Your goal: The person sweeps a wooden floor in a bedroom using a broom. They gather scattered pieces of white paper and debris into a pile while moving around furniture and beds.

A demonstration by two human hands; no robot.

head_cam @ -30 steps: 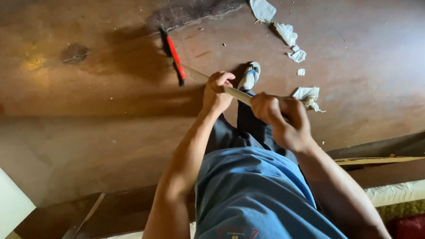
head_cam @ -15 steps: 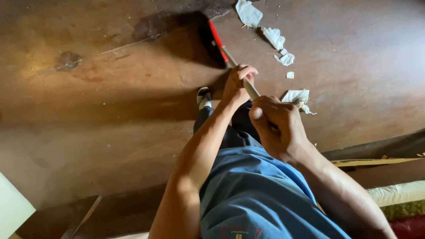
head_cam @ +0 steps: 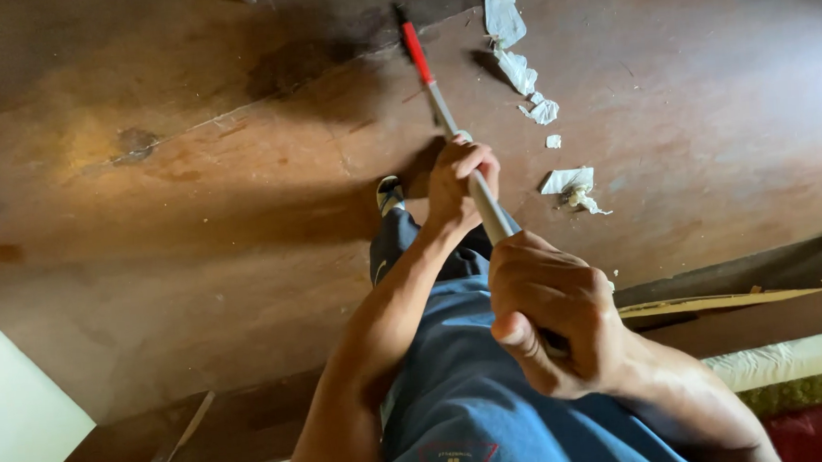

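Head view looks straight down: both hands grip one long handle (head_cam: 470, 174), a pale stick with a red section near its far end, likely a broom or mop; the head itself is lost in shadow at the top. Right hand (head_cam: 552, 318) is closed around the near end, closest to the body. Left hand (head_cam: 461, 184) is closed around the shaft further up, so it is the nearer one to the working end. Long axis runs from lower right by the torso up and slightly left across the brown floor (head_cam: 189, 227). White paper scraps (head_cam: 526, 78) lie just right of the shaft's far half, apart from it, strung out toward the top edge. One shoe (head_cam: 389, 194) sits just left of the left hand. Open floor spreads wide to the left and right; a dark board edge (head_cam: 742, 271) and mattress (head_cam: 796, 354) close off the lower right.
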